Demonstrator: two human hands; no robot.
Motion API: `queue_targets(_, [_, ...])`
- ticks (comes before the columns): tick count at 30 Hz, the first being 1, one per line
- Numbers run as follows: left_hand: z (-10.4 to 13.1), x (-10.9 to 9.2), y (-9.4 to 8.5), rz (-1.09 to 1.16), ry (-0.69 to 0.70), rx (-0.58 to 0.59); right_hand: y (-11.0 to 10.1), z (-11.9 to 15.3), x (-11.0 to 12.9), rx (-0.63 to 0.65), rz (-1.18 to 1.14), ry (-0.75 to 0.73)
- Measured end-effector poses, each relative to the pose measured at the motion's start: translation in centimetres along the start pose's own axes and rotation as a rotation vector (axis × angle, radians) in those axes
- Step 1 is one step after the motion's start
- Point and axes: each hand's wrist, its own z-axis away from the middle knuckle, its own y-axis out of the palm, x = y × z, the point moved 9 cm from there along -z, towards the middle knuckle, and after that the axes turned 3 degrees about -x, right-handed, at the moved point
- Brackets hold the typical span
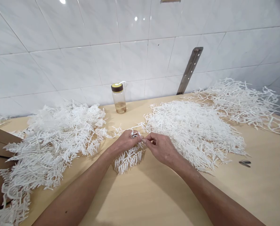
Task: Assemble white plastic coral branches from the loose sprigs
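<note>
Over the middle of the table, my left hand (127, 141) is closed on a white branched plastic sprig (128, 160), whose many thin twigs hang below the fingers. My right hand (162, 148) meets it from the right, with thumb and forefinger pinched at the sprig's edge near my left thumb. Whatever sits in that pinch is too small to make out clearly. Just behind the hands lies a loose white strand (117, 131). A dense heap of similar white sprigs (191, 131) spreads close to my right hand, and another heap (64, 135) lies to the left.
A clear bottle (120, 102) with a dark and yellow lid stands near the tiled wall. Longer white branches (243, 100) are piled at the back right. A metal bracket (190, 71) leans there. Small dark clippers (245, 164) lie right; a brown box (0, 141) stands left.
</note>
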Motion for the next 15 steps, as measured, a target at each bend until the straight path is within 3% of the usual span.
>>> queue_targets(7, [0.16, -0.57, 0.11, -0.051, 0.021, -0.028, 0.2, -0.03, -0.5, 0.021, 0.034, 0.062])
queue_targets(15, [0.07, -0.96, 0.56, -0.143, 0.08, -0.051, 0.93, 0.17, -0.18, 0.014, 0.178, 0.03])
